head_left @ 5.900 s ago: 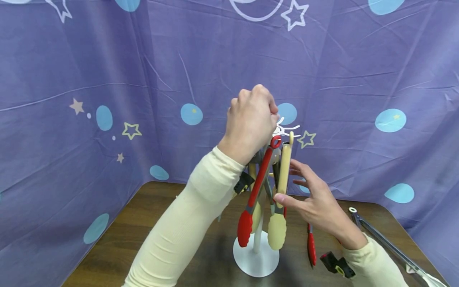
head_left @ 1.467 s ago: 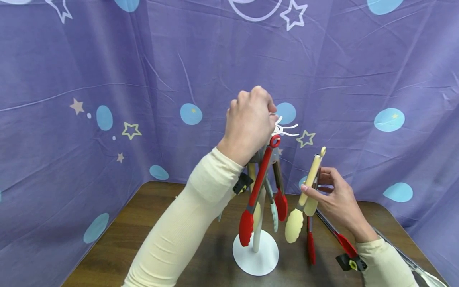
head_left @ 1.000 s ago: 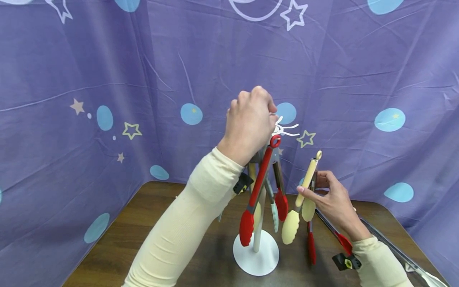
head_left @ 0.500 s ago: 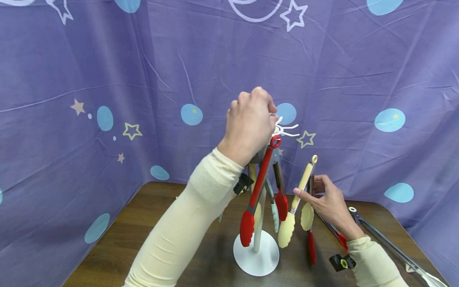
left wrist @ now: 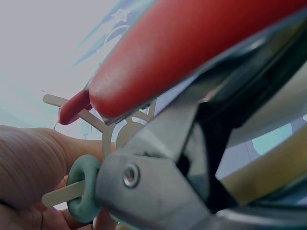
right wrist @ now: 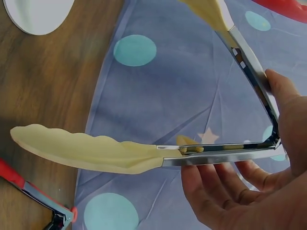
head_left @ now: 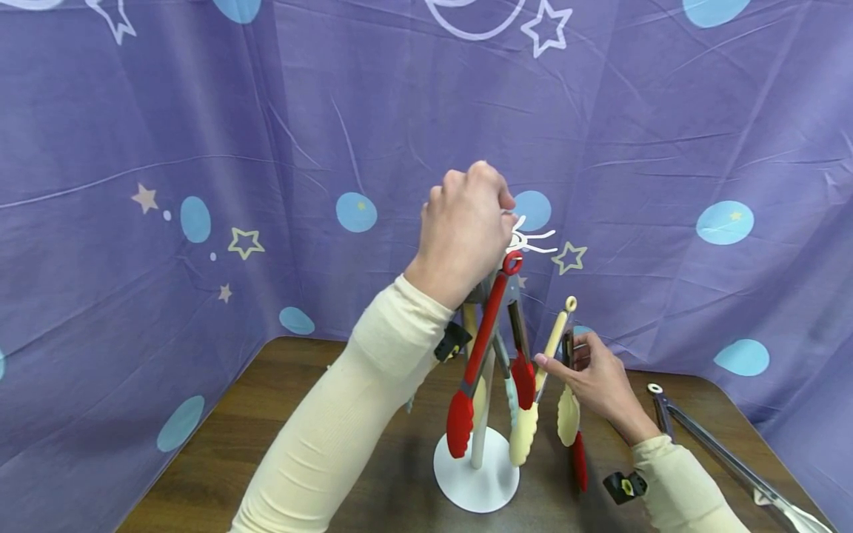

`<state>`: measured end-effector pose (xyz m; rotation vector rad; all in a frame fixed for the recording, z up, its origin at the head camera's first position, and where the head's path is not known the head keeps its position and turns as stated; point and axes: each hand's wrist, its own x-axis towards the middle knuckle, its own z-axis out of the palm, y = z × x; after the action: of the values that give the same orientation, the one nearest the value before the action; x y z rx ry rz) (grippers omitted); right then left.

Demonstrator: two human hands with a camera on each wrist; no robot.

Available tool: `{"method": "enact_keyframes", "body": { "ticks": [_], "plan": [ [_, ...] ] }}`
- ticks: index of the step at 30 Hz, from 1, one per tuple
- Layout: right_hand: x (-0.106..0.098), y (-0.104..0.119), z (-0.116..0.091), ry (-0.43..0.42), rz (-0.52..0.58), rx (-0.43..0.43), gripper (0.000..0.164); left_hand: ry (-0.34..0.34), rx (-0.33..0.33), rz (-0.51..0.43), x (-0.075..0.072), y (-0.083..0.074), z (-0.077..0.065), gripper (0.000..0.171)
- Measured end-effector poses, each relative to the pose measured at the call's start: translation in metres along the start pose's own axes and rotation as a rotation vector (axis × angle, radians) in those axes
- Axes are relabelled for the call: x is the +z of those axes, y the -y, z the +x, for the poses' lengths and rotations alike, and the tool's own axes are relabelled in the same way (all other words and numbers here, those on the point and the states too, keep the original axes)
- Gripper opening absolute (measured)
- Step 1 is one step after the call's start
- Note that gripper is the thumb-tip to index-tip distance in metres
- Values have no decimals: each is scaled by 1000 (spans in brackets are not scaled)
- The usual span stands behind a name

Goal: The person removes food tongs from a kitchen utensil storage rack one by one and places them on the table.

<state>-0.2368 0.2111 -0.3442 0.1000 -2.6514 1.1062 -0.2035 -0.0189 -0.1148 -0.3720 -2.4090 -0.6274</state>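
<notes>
My left hand (head_left: 466, 222) grips the top of a white hook stand (head_left: 466, 488), its fingers curled. Red tongs (head_left: 483, 337) hang by their ring from a hook just below that hand. More tongs hang behind them, including dark-handled ones with a red head (head_left: 523, 381) and partly hidden mint ones. In the left wrist view, a mint ring (left wrist: 76, 201) sits on a hook beside the hand. Right of the stand, my right hand (head_left: 596, 377) holds cream tongs (right wrist: 91, 148) off the hooks, thumb on one arm and fingers on the other. Their arms stand spread wide.
Large metal tongs (head_left: 726, 451) lie along the right side of the wooden table (head_left: 266, 414). Red-tipped tongs (head_left: 580, 463) lie below the right hand. A purple curtain (head_left: 400, 89) closes off the back and sides.
My right hand took the cream tongs from beside the hooks out to the right, then lowered them and drifted back left. Their arms have spread further apart. My left hand stays in place.
</notes>
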Motion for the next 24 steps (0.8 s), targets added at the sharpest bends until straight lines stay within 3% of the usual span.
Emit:
{"method": "enact_keyframes", "body": {
  "ticks": [5, 13, 24],
  "plan": [
    [6, 0, 2, 44, -17, 26, 75, -5, 0, 0, 0, 0, 0, 13],
    [18, -1, 5, 78, -67, 36, 56, 0, -6, -1, 0, -1, 0, 13],
    [32, -2, 4, 81, -178, 27, 53, 9, -7, -1, 0, 0, 0, 14]
  ]
}}
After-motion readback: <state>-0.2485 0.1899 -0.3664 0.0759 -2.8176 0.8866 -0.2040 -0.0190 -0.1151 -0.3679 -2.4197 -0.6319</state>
